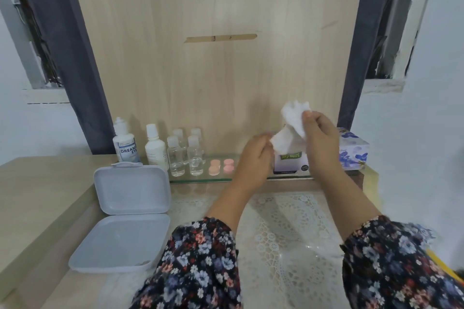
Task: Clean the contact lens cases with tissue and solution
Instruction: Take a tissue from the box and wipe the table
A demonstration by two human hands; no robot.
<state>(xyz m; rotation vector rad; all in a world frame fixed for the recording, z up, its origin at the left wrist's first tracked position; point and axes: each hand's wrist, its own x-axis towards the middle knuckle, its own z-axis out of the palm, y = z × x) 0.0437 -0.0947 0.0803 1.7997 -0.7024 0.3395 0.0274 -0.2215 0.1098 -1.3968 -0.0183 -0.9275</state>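
The right hand (320, 143) pinches one white tissue (291, 128) above the tissue box (354, 150); the left hand (256, 155) pinches its lower edge. Left of the left hand lie two pink lens cases (221, 166), then four small clear bottles (185, 155) and two white solution bottles (140, 144).

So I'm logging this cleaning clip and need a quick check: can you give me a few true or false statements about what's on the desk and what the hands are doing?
1. Both hands hold a white tissue above the tissue box. True: the left hand grips its lower end, the right hand its upper part.
2. The pink contact lens cases lie inside the grey box. False: they sit on the glass shelf, beside the small clear bottles.
3. The grey plastic box lies open. True.
4. The Dream Eye solution bottle is uncapped. False: its cap is on.
5. The right hand holds a lens case. False: it holds only tissue.
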